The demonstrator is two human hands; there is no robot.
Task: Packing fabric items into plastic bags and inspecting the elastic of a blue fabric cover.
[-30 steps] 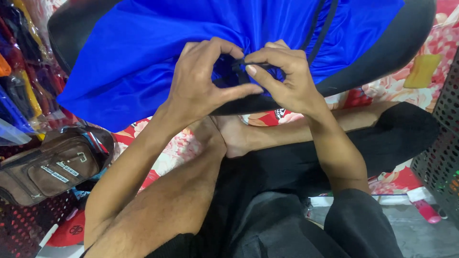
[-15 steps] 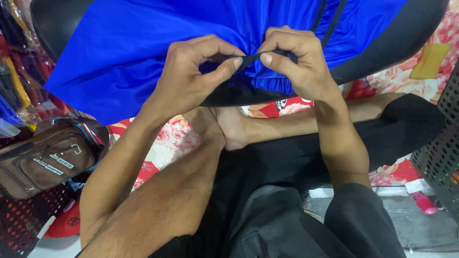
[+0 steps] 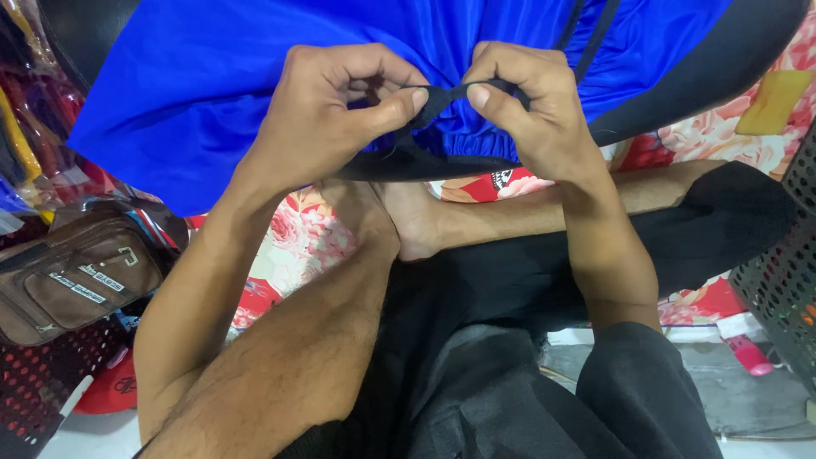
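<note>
Black drawstring [image 3: 442, 95] at gathered hem of blue garment [image 3: 255, 76], pinched taut between both hands above crossed legs. Left hand [image 3: 327, 115] fingers clamped on 1 end, right hand [image 3: 531, 106] fingers clamped on other. Brown bag [image 3: 72, 276] lying at left, black mesh basket [image 3: 782, 280] at right.

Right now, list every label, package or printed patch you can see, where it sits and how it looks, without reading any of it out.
Two small pale rectangular labels, slanted, on the front of the brown bag at the left edge.
A small white and black print on the red floral cloth, just under the blue garment and below the right hand.
A dark printed mark on a red item at lower left.
No screens or signs.
</note>
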